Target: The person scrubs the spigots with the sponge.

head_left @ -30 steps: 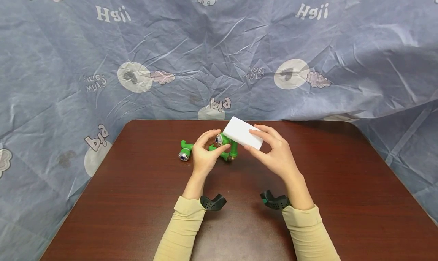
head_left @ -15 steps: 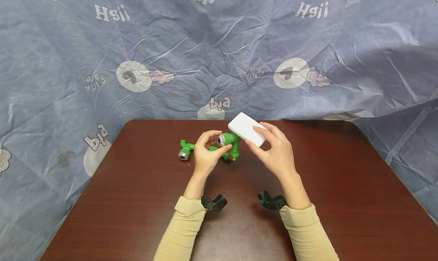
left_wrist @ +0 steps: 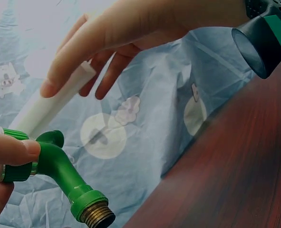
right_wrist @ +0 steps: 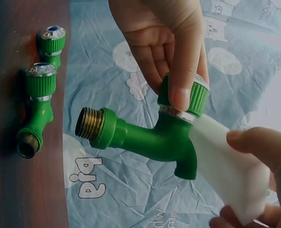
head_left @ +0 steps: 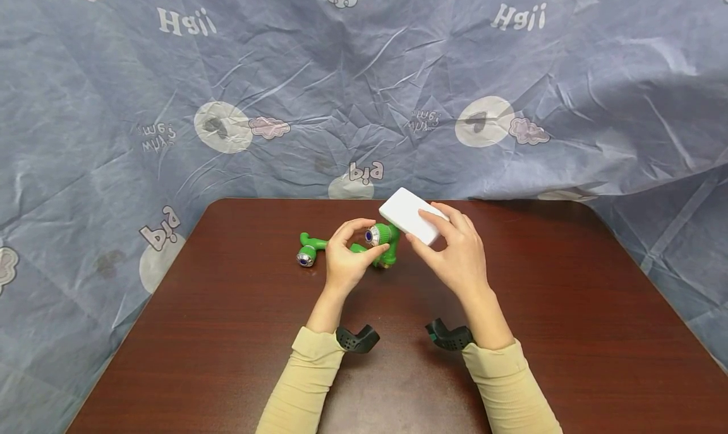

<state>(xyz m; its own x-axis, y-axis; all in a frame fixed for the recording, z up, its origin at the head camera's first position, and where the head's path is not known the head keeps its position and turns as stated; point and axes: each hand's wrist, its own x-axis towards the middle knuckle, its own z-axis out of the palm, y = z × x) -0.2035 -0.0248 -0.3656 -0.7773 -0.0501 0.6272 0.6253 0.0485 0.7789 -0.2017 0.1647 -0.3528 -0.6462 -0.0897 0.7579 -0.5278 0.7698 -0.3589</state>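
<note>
Basically L hand grips the green faucet by its knob above the worktop, R hand pinches the white block seemingly against it, so prob mid-wipe, & next move likely needs a steady hold.

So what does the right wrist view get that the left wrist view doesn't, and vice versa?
Right wrist only: a second green tap and a third green tap, both by the table.
Left wrist only: the black wrist mount with its green patch.
Both: the left hand gripping the held green tap at its knob, the right hand holding the white block, plus the patterned cloth.
</note>
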